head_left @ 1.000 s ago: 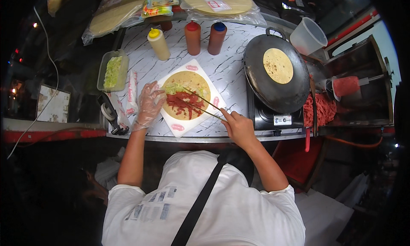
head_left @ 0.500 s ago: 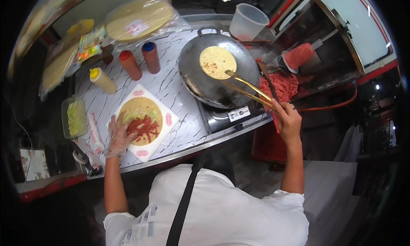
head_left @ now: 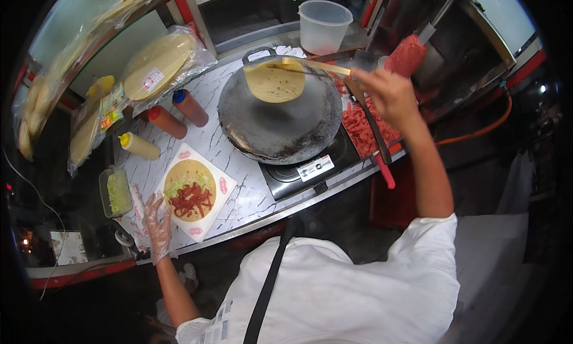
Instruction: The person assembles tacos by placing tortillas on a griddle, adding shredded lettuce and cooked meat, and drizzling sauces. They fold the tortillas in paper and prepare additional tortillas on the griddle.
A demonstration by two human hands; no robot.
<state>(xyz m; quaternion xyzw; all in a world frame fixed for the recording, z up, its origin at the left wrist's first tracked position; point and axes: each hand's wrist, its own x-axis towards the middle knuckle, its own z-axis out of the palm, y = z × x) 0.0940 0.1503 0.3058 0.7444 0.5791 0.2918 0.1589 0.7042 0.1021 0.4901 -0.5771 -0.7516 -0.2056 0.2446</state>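
My right hand is closed on gold tongs. Their far end pinches a flatbread, which hangs tilted over the dark round griddle pan. In a clear plastic glove, my left hand is open, its fingers apart, beside the left edge of a white paper sheet. On that sheet lies a second flatbread, topped with shredded green vegetable and strips of red meat. Whether the fingertips touch the paper I cannot tell.
Right of the pan are chopped red meat, a red-handled knife and a meat spit. A clear bucket stands behind. Three sauce bottles, bagged flatbreads and a tub of shredded greens are at left.
The flatbread has come up off the pan, held in the tongs. My right hand has moved up and away from me. My left hand has drawn back from the filled flatbread. The view has shifted.
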